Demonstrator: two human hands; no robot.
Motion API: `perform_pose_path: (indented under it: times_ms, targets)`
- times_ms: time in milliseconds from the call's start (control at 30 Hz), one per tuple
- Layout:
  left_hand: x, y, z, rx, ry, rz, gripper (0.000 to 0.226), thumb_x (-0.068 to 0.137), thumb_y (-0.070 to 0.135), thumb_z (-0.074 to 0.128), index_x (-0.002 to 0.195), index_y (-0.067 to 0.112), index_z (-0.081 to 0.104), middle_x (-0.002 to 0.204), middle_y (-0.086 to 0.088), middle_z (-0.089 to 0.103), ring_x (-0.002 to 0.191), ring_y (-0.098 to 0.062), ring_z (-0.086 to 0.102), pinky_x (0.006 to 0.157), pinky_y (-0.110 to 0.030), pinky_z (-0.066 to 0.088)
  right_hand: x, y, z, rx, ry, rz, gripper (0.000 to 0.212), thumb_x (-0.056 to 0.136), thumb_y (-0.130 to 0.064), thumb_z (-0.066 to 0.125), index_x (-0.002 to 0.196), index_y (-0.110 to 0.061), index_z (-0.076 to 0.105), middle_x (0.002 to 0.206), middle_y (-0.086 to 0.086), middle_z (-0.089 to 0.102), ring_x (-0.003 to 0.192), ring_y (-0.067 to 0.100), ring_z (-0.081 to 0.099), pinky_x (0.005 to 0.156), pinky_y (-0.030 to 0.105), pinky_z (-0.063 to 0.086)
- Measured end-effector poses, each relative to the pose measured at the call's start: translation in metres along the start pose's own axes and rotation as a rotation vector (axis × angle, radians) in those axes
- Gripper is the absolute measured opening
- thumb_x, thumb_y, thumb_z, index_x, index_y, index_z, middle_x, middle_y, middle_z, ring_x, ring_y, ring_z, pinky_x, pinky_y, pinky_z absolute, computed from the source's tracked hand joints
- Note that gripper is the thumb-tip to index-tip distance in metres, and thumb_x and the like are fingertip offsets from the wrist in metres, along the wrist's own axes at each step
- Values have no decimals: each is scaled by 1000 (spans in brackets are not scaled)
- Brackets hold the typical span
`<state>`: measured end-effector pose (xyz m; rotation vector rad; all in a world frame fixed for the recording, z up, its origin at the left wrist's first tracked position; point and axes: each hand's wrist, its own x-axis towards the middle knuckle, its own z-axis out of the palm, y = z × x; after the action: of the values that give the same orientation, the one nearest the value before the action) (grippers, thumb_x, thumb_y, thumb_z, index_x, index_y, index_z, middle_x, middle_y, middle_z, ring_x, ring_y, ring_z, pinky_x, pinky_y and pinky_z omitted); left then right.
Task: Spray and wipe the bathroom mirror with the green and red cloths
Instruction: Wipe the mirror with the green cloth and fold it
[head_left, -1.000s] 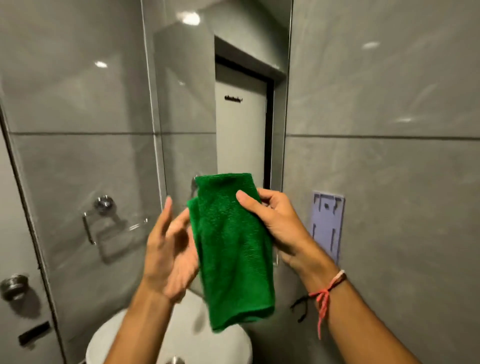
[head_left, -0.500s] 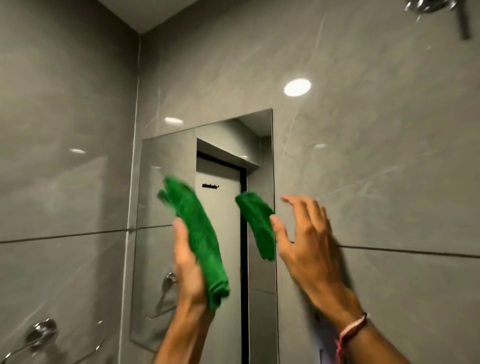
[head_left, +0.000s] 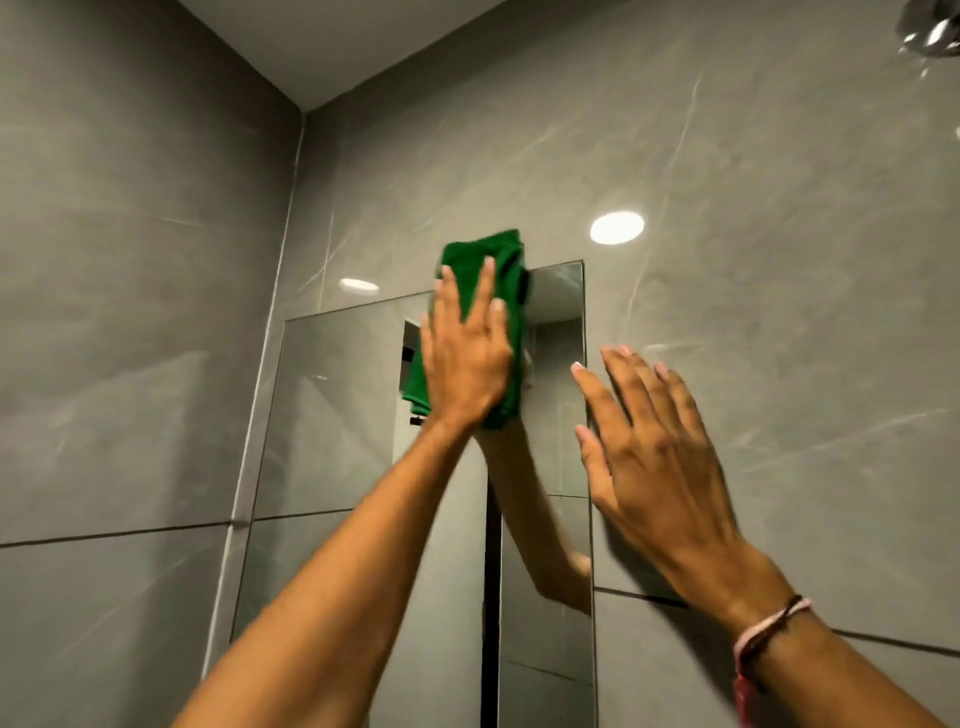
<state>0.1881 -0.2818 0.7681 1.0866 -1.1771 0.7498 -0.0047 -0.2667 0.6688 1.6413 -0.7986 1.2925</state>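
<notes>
A frameless mirror (head_left: 332, 415) hangs on the grey tiled wall, reflecting a doorway and my left forearm. My left hand (head_left: 465, 353) lies flat on the folded green cloth (head_left: 506, 260), pressing it against the mirror's top edge; the cloth's upper part laps over onto the tile above. My right hand (head_left: 654, 447) is flat with fingers apart, holding nothing, by the mirror's right edge and over the tile beside it. No red cloth or spray bottle is in view.
Grey tiled walls meet in a corner (head_left: 291, 218) left of the mirror. A chrome shower fitting (head_left: 935, 26) juts in at the top right. Ceiling-light reflections (head_left: 616, 227) show on the tile.
The view tilted upward. My left hand carried the green cloth up from the mirror's middle and pressed it flat at the top edge. My right hand stayed open beside the mirror.
</notes>
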Motion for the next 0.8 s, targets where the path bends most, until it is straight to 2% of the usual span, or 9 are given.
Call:
perform_pose_path:
  times_ms: [100, 200, 367, 467, 533, 667, 733, 800]
  targets:
    - [47, -61, -22, 2, 57, -187, 52, 107, 42, 22, 159, 36, 21, 172, -14, 11, 158, -30, 13, 128, -54, 11, 2, -6, 11, -80, -13, 4, 61, 100, -41, 39, 157, -17, 37, 162, 17, 38, 153, 31, 35, 125, 51, 28]
    - [46, -137, -42, 19, 77, -354, 52, 108, 39, 20, 160, 32, 19, 172, -16, 8, 158, -33, 11, 129, -55, 8, 4, -8, 16, -136, -22, 0, 64, 103, -44, 31, 160, -16, 27, 167, 17, 28, 156, 30, 27, 127, 51, 22]
    - [-53, -234, -62, 0, 143, -637, 53, 108, 39, 22, 161, 30, 20, 172, -12, 8, 158, -31, 13, 129, -48, 12, 3, -11, 15, -132, -10, -4, 65, 105, -42, 30, 162, -15, 16, 169, 16, 23, 158, 29, 21, 128, 51, 18]
    - [-163, -271, -69, -1, 153, -819, 52, 109, 38, 23, 160, 29, 23, 172, -12, 12, 155, -34, 22, 127, -47, 20, 1, -11, 15, -92, -13, 10, 65, 105, -43, 31, 162, -17, 14, 169, 16, 23, 158, 30, 21, 128, 52, 18]
    - [-250, -284, -69, 12, 168, -973, 52, 109, 38, 22, 161, 27, 22, 171, -13, 13, 154, -36, 24, 126, -48, 20, 3, -9, 17, -71, -5, 3, 65, 105, -44, 30, 162, -17, 15, 169, 17, 23, 158, 30, 21, 128, 51, 17]
    - [-399, -266, -65, -13, 141, -1404, 61, 105, 44, 20, 159, 17, 26, 166, -29, 17, 151, -45, 22, 126, -57, 16, -5, -13, 15, -31, -11, 8, 65, 104, -43, 32, 162, -16, 17, 168, 17, 23, 158, 30, 21, 129, 48, 15]
    - [-412, -245, -62, -54, 139, -1515, 57, 108, 42, 21, 160, 20, 24, 167, -28, 13, 153, -44, 17, 126, -58, 11, -16, -16, 11, -20, -30, 2, 66, 104, -43, 35, 161, -16, 19, 169, 16, 23, 158, 30, 21, 129, 47, 15]
    - [-391, -234, -61, -74, 167, -1514, 55, 108, 43, 23, 160, 23, 24, 167, -31, 11, 154, -45, 16, 127, -57, 10, -27, -18, 8, 14, -53, -19, 66, 103, -42, 38, 161, -15, 22, 168, 16, 26, 157, 30, 23, 129, 47, 16]
